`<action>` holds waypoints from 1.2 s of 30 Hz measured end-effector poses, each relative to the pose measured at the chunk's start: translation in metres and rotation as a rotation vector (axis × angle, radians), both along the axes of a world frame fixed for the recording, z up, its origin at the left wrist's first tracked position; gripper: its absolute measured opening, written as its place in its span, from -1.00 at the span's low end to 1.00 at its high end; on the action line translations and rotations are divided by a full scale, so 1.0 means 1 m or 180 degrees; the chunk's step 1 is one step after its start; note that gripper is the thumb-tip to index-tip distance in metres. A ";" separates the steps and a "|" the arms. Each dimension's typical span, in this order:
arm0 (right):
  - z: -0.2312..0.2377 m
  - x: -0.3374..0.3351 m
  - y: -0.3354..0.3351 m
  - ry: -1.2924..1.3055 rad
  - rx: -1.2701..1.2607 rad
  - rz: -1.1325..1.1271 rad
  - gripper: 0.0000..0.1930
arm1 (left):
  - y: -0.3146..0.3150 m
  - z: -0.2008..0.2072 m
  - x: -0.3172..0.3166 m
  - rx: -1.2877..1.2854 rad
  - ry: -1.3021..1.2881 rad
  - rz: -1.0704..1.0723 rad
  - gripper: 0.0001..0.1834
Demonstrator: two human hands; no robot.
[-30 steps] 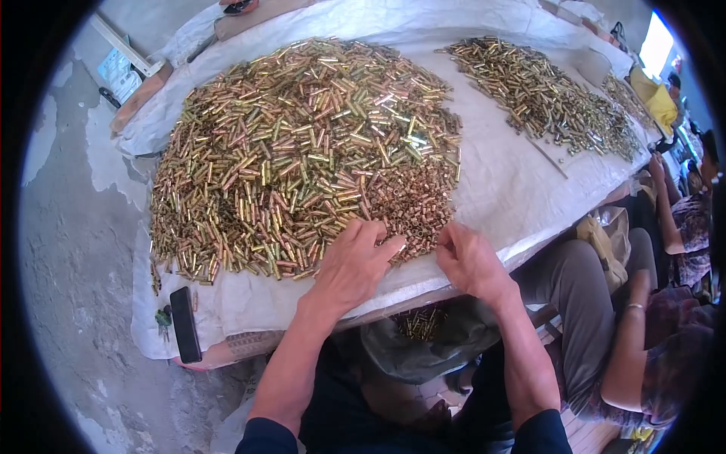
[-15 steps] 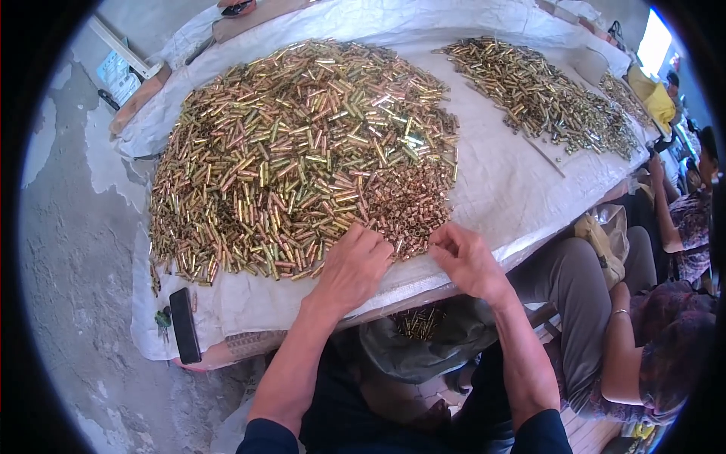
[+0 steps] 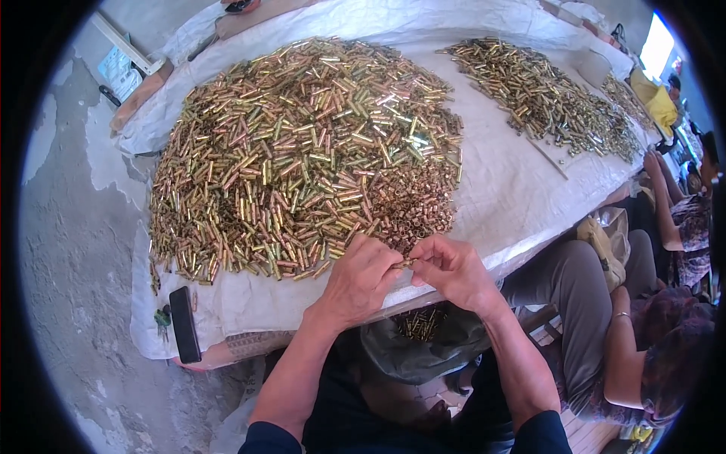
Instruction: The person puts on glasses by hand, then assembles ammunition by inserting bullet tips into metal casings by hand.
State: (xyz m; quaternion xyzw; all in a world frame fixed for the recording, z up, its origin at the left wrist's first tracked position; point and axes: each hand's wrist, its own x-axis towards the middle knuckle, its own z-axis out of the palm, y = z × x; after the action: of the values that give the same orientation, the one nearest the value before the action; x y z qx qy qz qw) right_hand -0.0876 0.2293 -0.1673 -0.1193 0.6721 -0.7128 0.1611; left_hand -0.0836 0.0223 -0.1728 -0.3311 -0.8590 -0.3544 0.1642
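Note:
My left hand (image 3: 361,276) pinches a small brass-coloured metal tube (image 3: 404,263) at the near edge of a large pile. Against the tube's other end, my right hand (image 3: 452,271) has thumb and forefinger pressed together; whatever small piece sits between them is hidden. Just beyond both hands spreads the pile of similar metal tubes (image 3: 287,151), gold with some pinkish and greenish tints. At its right front corner lies a patch of short copper-coloured rings (image 3: 416,204).
A white sheet (image 3: 499,174) covers the table. Farther right lies a second heap of tubes (image 3: 544,91), with a thin rod (image 3: 546,159) beside it. A black phone (image 3: 184,324) rests at the left front. Below the edge, a dark bag (image 3: 401,356) holds tubes. People sit at right.
My hands have come together from apart at the pile's front edge. My right hand moved left and slightly nearer, and a small tube now shows between the fingertips.

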 end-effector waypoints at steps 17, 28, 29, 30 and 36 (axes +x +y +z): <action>0.001 0.007 -0.003 0.0096 -0.0008 -0.0045 -0.92 | 0.001 0.001 0.005 0.0652 -0.0822 -0.0056 -0.84; -0.016 0.015 0.011 -0.0341 -0.0281 0.0534 -0.83 | 0.018 -0.003 0.022 0.1091 -0.1597 -0.0343 -0.84; -0.016 0.016 0.013 -0.0366 -0.0226 0.0632 -0.80 | 0.019 -0.005 0.024 0.1172 -0.1683 -0.0368 -0.82; -0.016 0.018 0.013 -0.0365 -0.0225 0.0631 -0.80 | 0.020 -0.004 0.025 0.1172 -0.1682 -0.0370 -0.82; -0.016 0.028 0.016 -0.0001 -0.0002 0.0496 -0.81 | 0.028 -0.001 0.034 0.1650 -0.3056 -0.0163 -0.79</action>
State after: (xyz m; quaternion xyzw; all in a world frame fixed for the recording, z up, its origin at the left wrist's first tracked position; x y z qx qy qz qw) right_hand -0.0597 0.2455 -0.1829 -0.1712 0.6605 -0.6983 0.2162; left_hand -0.0496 0.0501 -0.1742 -0.1015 -0.7136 -0.6697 -0.1787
